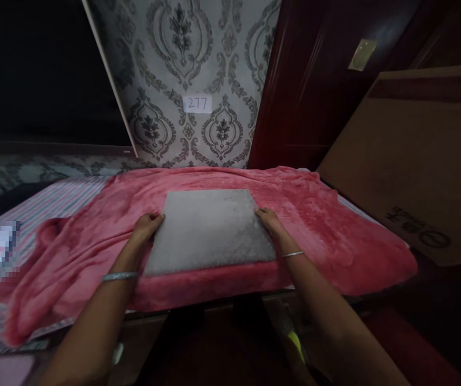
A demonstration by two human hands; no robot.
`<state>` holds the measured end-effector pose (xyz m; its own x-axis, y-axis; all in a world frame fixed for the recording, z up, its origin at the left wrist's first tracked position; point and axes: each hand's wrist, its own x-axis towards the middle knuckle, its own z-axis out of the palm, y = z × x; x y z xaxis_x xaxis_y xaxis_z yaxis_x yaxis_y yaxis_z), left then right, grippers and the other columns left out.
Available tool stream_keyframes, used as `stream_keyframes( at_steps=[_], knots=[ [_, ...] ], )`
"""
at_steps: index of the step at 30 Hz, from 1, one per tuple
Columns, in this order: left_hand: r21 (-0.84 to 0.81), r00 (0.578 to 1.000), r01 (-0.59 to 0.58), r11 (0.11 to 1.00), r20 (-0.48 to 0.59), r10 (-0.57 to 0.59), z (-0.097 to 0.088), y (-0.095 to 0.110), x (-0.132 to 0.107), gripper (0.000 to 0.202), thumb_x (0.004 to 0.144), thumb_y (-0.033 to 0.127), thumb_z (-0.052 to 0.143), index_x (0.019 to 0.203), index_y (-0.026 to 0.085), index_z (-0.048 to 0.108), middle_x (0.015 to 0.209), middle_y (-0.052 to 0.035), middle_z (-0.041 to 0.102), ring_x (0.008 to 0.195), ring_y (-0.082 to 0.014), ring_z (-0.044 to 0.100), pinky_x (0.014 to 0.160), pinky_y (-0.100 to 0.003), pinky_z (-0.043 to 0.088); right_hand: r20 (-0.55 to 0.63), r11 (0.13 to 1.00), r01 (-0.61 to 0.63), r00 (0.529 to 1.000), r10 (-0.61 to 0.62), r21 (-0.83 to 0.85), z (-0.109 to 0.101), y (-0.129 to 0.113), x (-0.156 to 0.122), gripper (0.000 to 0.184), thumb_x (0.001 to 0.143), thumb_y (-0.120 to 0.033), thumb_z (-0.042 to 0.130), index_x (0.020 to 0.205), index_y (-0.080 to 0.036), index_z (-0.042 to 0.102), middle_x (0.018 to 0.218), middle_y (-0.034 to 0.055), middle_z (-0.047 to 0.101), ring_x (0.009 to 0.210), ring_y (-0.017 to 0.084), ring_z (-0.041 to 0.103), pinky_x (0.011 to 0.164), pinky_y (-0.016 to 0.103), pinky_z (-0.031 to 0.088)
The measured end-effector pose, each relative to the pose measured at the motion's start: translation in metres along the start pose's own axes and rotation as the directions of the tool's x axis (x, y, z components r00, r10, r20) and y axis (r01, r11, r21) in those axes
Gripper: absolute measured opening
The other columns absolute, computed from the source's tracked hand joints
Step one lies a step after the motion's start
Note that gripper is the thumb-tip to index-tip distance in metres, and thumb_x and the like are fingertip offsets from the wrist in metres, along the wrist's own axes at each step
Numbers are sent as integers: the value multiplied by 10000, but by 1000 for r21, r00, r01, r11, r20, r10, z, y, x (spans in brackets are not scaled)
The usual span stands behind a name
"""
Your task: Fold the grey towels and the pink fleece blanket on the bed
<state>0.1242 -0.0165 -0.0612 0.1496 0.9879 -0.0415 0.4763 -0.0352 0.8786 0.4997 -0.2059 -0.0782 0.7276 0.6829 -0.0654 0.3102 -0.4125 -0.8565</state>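
Note:
A flat grey square mat (210,228) with a fuzzy surface lies on a pink plush blanket (311,225). My left hand (148,222) is closed on its left edge, thumb on top and the other fingers curled at the side. At the right edge, near the far corner, my right hand (268,219) grips it the same way. The mat's underside is hidden, and so are most of the fingers beneath it. Each wrist wears a thin bracelet.
Under the blanket is a striped cloth (67,195). A large cardboard box (419,161) stands at the right, beside a dark red door (319,80). A big dark screen (45,75) is at the left. A paper label (197,103) reading 277 is on the patterned wall.

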Motion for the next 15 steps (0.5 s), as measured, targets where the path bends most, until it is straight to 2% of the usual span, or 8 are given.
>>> stream_keyframes(
  at_steps=[3, 8, 12, 15],
  knots=[
    [-86, 999, 26, 996, -20, -28, 3, -1, -3, 345, 642, 415, 767, 837, 141, 690, 651, -33, 661, 665, -225, 647, 577, -293, 505, 30, 995, -81, 996, 79, 64, 4, -6, 0, 313, 898, -333, 562, 943, -105, 772, 743, 73, 750, 669, 189, 681, 633, 263, 517],
    [-275, 1000, -28, 961, -11, 26, 7, 3, -10, 469, 621, 380, 824, 992, 126, 687, 795, -49, 712, 705, -183, 655, 656, -287, 538, 59, 980, -142, 989, 134, 143, 4, -12, -2, 292, 919, -329, 560, 886, -113, 754, 659, 60, 715, 581, 171, 631, 567, 252, 490],
    [-302, 996, -57, 952, 46, 74, 9, 14, -13, 518, 630, 354, 843, 1080, 151, 687, 900, -77, 736, 791, -215, 693, 737, -340, 579, 91, 977, -109, 991, 94, 184, 3, -17, -8, 237, 896, -283, 579, 887, -116, 747, 684, 60, 722, 573, 175, 634, 572, 266, 504],
    [-281, 995, -77, 957, 35, 91, 10, 23, -16, 507, 673, 318, 816, 1137, 166, 680, 926, -81, 741, 811, -222, 707, 759, -355, 590, 83, 978, -30, 996, 13, 206, 1, -23, -10, 194, 862, -227, 595, 917, -120, 748, 710, 53, 729, 585, 172, 639, 583, 265, 508]
  ],
)
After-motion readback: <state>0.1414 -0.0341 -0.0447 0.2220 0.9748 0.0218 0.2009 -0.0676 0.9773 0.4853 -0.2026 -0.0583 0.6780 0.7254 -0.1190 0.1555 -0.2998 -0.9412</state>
